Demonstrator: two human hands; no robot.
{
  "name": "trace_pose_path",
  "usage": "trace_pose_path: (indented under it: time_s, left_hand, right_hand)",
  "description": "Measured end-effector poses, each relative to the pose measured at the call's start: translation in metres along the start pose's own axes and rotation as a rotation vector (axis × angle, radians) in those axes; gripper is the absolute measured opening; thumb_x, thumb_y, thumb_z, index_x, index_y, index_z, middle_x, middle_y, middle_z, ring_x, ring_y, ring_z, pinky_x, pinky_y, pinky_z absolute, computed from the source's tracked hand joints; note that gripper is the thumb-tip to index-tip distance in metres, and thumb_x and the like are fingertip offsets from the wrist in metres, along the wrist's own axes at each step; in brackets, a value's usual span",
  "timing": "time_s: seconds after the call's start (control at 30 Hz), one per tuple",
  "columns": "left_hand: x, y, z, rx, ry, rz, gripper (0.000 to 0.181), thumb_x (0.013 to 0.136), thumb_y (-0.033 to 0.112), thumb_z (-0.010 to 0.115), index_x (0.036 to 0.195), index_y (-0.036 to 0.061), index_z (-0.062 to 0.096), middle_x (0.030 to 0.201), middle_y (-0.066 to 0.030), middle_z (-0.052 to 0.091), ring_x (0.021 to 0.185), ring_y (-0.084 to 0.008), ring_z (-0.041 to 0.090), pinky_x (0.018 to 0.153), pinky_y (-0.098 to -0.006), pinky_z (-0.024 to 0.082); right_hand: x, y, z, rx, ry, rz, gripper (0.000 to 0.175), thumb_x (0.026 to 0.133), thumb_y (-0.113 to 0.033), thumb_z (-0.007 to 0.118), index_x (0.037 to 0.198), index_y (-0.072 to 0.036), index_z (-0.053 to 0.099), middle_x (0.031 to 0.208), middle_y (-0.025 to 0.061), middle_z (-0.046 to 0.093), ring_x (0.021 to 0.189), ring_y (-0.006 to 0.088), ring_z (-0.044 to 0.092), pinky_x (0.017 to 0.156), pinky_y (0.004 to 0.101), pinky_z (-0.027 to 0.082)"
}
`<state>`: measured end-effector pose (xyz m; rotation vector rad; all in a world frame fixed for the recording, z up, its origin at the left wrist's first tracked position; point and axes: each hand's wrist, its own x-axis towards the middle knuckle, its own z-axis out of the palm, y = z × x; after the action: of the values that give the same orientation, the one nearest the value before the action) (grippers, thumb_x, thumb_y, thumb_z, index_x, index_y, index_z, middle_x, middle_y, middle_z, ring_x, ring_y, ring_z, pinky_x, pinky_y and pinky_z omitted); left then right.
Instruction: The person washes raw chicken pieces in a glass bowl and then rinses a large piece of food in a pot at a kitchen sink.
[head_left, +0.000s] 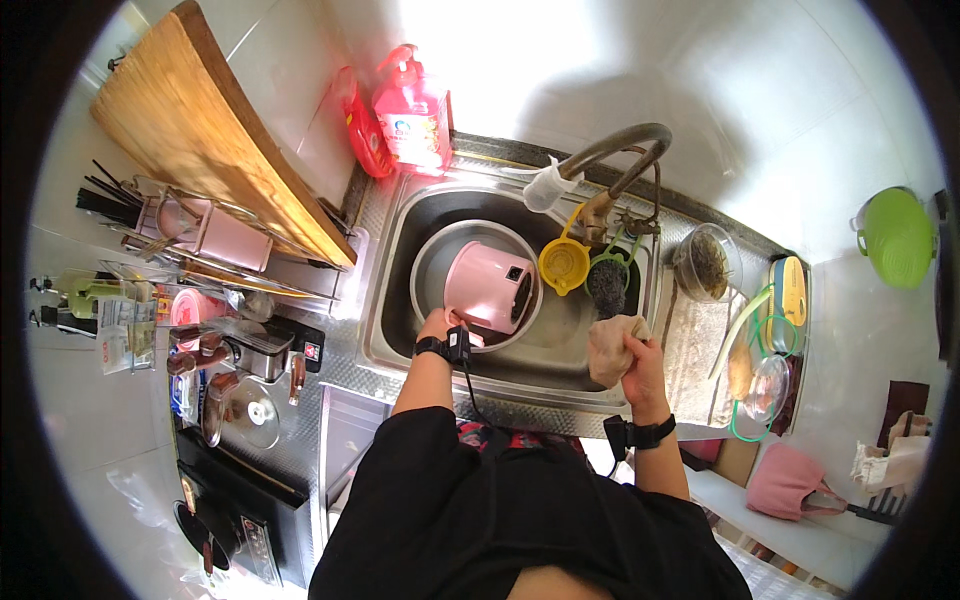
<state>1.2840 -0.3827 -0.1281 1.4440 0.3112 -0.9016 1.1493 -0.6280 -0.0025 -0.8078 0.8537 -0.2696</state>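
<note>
A pink electric cooker (480, 281) lies tipped on its side inside a round metal basin (429, 259), its power socket and dark underside facing right. My left hand (441, 327) grips the cooker at its lower left edge; the fingertips are partly hidden. A crumpled beige cloth (611, 351) is bunched in my right hand (643, 369), above the right front rim of the steel sink (487, 379). Just beyond the cloth, a dark scouring pad (606, 289) sits in a green strainer (621, 251). Beside it is a yellow strainer (564, 264).
A curved faucet (626, 135) arches over the sink's back right. Red soap bottles (412, 124) stand at the back left. A wooden cutting board (217, 127) leans beside a dish rack (300, 285). On the right, a towel (686, 352) lies near a clear bowl (705, 262).
</note>
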Motion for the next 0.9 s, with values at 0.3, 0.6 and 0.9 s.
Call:
trace_pose_path:
  time_s: [0.3, 0.6, 0.9]
  left_hand:
    - [0.047, 0.011, -0.008, -0.48, 0.258, 0.175, 0.02, 0.07, 0.015, 0.039, 0.052, 0.0065, 0.041, 0.042, -0.0038, 0.035, 0.035, -0.0156, 0.033, 0.037, -0.0281, 0.031]
    - [0.027, 0.037, 0.02, -0.464, 0.436, 0.378, 0.016, 0.068, 0.009, 0.04, 0.053, 0.0024, 0.042, 0.04, -0.0065, 0.04, 0.031, -0.0144, 0.037, 0.028, -0.0254, 0.029]
    - [-0.019, 0.047, 0.031, -0.472, 0.506, 0.438, 0.022, 0.066, 0.003, 0.038, 0.082, 0.0014, 0.053, 0.056, -0.0016, 0.049, 0.035, -0.0076, 0.039, 0.029, -0.0193, 0.031]
  right_hand:
    - [-0.001, 0.0, 0.027, -0.013, 0.007, -0.017, 0.023, 0.071, -0.002, 0.045, 0.094, -0.001, 0.045, 0.089, 0.006, 0.05, 0.083, 0.0169, 0.049, 0.074, 0.0277, 0.039]
    - [0.003, 0.005, 0.026, -0.018, -0.12, -0.027, 0.023, 0.071, -0.001, 0.046, 0.094, -0.003, 0.043, 0.091, 0.0062, 0.047, 0.085, 0.0165, 0.047, 0.076, 0.0292, 0.038]
    - [-0.002, 0.003, 0.022, 0.054, -0.148, -0.041, 0.023, 0.079, -0.012, 0.04, 0.1, -0.003, 0.04, 0.096, 0.0061, 0.047, 0.088, 0.0166, 0.047, 0.077, 0.0284, 0.038]
